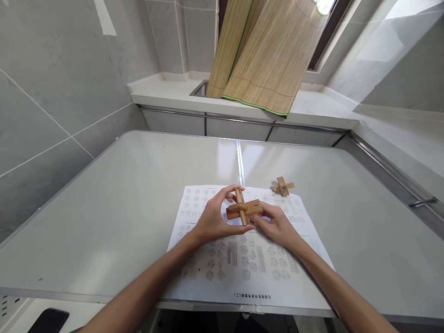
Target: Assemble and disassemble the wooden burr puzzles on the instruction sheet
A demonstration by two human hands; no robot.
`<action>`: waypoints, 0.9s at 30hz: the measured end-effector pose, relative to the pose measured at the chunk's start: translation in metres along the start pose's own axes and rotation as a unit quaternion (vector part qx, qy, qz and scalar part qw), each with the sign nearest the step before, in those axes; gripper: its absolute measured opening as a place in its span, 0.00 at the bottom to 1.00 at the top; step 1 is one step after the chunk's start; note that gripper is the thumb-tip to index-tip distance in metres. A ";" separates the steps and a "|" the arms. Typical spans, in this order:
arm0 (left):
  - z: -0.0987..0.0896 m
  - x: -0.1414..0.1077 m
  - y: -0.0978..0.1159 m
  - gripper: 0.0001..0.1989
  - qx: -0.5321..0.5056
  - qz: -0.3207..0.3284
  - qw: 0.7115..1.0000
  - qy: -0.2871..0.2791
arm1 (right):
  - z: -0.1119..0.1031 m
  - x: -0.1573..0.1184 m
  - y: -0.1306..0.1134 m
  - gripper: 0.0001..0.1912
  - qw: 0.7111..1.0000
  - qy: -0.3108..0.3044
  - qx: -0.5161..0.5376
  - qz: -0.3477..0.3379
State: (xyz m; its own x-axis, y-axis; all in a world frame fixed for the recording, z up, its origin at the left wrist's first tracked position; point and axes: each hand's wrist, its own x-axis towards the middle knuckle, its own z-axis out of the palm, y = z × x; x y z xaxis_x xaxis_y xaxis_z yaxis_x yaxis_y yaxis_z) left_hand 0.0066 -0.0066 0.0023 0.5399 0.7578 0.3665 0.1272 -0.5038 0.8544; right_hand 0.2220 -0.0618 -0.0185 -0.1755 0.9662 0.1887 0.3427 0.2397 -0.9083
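Note:
A wooden puzzle of crossed pieces [243,208] is held just above a printed sheet [253,289]. My left hand [217,217] grips its upright round piece, with the thumb at the lower end and fingers at the top. From the right, my right hand [275,224] has its fingers closed on the lower right side of the same puzzle; some fingertips are hidden behind it. A second small wooden cross-shaped puzzle [283,187] rests by the sheet's upper right edge, touched by neither hand.
The sheet lies on a large pale table [132,194] with a centre seam. Behind it, a bamboo blind [267,55] hangs over a white counter [166,95] and sink [200,89]. A dark phone [50,321] lies at the lower left.

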 end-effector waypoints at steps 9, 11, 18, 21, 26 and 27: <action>0.000 0.001 -0.013 0.40 0.187 0.137 0.972 0.042 | -0.010 0.005 -0.004 0.18 0.994 0.050 0.071 0.069; 0.002 0.000 -0.016 0.39 0.210 0.168 0.963 0.027 | -0.008 0.004 -0.003 0.20 0.995 0.018 0.077 0.068; 0.001 -0.001 -0.019 0.40 0.225 0.154 0.962 -0.004 | -0.004 0.002 -0.008 0.19 0.992 -0.042 0.116 0.040; 0.000 0.001 -0.018 0.38 0.214 0.115 0.970 0.018 | -0.009 0.001 -0.009 0.18 0.985 -0.048 0.162 0.023; -0.001 0.002 -0.018 0.40 0.183 0.038 0.981 0.059 | -0.017 0.003 -0.003 0.20 0.978 0.039 0.203 0.039; -0.001 0.003 -0.017 0.41 0.170 0.019 0.983 0.062 | -0.017 0.004 -0.002 0.20 0.977 0.073 0.196 0.049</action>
State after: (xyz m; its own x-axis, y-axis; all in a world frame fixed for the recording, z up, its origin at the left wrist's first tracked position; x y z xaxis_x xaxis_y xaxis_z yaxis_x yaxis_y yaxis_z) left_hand 0.0049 0.0045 -0.0111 0.4462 0.7701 0.4558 0.3917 -0.6260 0.6743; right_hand 0.2361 -0.0566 -0.0100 -0.0167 0.9928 0.1182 -0.0325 0.1176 -0.9925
